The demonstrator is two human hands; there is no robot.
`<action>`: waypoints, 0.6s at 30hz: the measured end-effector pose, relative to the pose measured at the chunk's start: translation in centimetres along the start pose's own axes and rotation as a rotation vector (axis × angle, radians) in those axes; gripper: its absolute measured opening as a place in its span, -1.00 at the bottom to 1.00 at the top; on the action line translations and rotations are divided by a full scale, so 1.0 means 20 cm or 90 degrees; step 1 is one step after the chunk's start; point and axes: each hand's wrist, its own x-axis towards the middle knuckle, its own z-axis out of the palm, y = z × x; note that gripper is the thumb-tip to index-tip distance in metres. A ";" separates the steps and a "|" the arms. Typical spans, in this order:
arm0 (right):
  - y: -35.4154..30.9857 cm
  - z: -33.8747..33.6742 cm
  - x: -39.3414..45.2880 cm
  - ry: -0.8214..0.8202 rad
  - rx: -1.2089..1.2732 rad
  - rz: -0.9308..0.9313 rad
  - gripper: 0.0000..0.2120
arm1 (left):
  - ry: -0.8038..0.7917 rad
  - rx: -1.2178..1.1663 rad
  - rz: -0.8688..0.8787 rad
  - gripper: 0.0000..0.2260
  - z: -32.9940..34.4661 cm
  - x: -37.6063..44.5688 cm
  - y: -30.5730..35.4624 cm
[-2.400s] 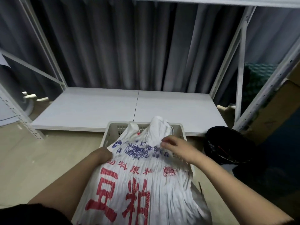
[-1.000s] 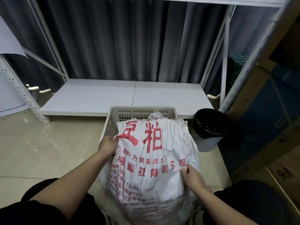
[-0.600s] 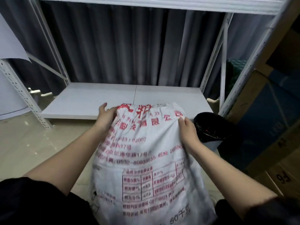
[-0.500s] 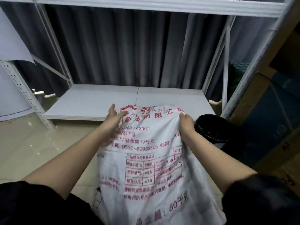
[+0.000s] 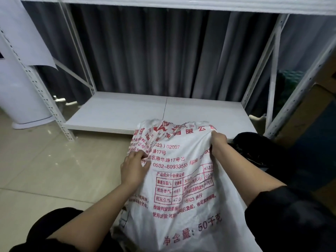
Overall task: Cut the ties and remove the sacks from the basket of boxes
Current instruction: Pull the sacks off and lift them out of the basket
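A white woven sack [image 5: 183,180] with red print hangs in front of me, filling the lower middle of the view. My right hand [image 5: 218,142] grips its upper right edge, fingers curled into the cloth. Lower on the left side, my left hand [image 5: 133,167] pinches a bunch of the fabric. The basket and its boxes are hidden behind the sack.
A low white shelf board [image 5: 145,111] of a metal rack lies ahead, with grey curtains behind. A black-lined bin [image 5: 254,148] stands at the right, cardboard boxes [image 5: 312,113] beyond it. A white cylinder [image 5: 20,99] stands at the left on the tiled floor [image 5: 45,170].
The sack has been lifted up out of the basket and now covers it. My left hand has slid down from the top edge to a lower grip on the left side.
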 end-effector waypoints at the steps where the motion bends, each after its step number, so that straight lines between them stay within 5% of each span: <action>1: 0.01 -0.02 0.00 -0.006 0.036 0.005 -0.75 | -0.004 0.000 0.027 -0.89 0.01 0.02 0.02; 3: 0.01 -0.08 -0.03 -0.084 -0.023 -0.036 -0.91 | -0.015 0.036 0.071 -0.94 0.01 0.04 0.06; 5: 0.04 -0.13 -0.07 -0.144 -0.169 -0.139 -0.73 | -0.011 0.112 0.135 -0.87 0.02 0.09 0.09; 8: 0.16 -0.24 -0.26 -0.012 -0.510 -0.468 -0.40 | -0.016 0.200 0.222 -0.79 0.00 0.21 0.18; 11: 0.36 -0.31 -0.55 -0.229 -0.673 -0.785 -0.52 | -0.016 0.230 0.220 -0.76 -0.03 0.37 0.31; 15: 0.67 -0.32 -0.72 -0.296 -0.916 -0.795 -0.25 | -0.011 0.255 0.182 -0.76 -0.04 0.54 0.42; 18: 0.70 -0.29 -0.66 -0.246 -0.852 -0.820 -0.53 | -0.010 0.234 0.156 -0.79 -0.04 0.58 0.44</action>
